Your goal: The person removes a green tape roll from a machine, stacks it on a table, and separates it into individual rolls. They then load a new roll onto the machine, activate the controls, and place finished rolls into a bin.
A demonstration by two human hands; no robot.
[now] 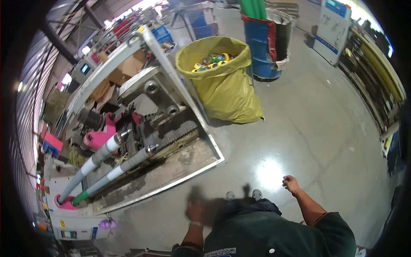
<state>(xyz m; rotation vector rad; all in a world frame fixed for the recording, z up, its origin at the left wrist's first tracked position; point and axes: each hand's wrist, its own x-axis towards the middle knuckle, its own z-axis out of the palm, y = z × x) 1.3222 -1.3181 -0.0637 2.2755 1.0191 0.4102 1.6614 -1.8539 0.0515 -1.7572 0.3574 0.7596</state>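
Note:
My right hand (292, 185) hangs out over the floor, right of my shoes. Its fingers are loosely curled with a gap between them, and nothing shows in it. My left hand (195, 210) is low beside my body, near the machine's front rim; shadow and blur hide its fingers. To the left stands a white-framed machine (201, 167) with a dirty tray bed. Two grey-and-white tubes with metal tips, a lower tube (124, 169) and an upper tube (96, 158), lie across it beside pink machine parts (96, 139). Neither hand touches the machine.
Ahead is a yellow bag (227, 94) with several yellow-and-green rolls inside. Behind it stands a blue drum (263, 55) holding green tubes. A white cabinet (332, 32) and a rack of long pieces (372, 73) line the right. A purple object (107, 224) hangs by the machine's near end.

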